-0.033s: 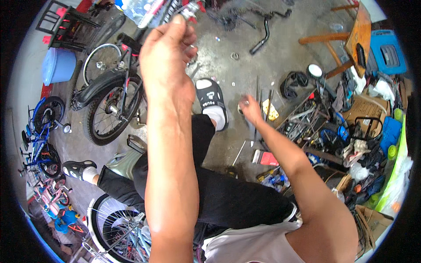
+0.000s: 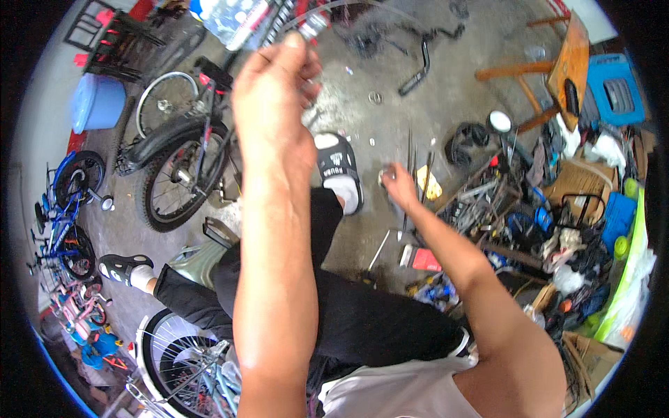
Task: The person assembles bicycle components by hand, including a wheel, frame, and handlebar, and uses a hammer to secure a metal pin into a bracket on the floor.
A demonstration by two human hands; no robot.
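Observation:
My left hand point(image 2: 275, 87) is raised at the top centre, its thumb and fingers closed on a small silvery metal part point(image 2: 311, 28). A thin cable point(image 2: 362, 3) arcs away near that part. Lower and to the right, my right hand point(image 2: 400, 187) is held above the floor with its fingers closed round a small shiny metal piece point(image 2: 382, 177), too small to name. Just beside that hand are long thin dark rods point(image 2: 426, 167) and a yellow perforated piece point(image 2: 430, 184). Between the hands, my foot in a black clog point(image 2: 336, 157) rests on the floor.
A bicycle point(image 2: 178, 174) with a black mudguard stands at the left, near a blue tub point(image 2: 97, 103). Heaped tools and metal parts point(image 2: 481, 202) lie at the right, with a red and white box point(image 2: 420, 258). A wooden stool point(image 2: 568, 63) lies tipped over. Behind me is a spoked wheel point(image 2: 185, 369).
The thin cable arc shows at the top now. My left hand is slightly lower and further right in view, and my right hand is slightly lower. Both keep their grip.

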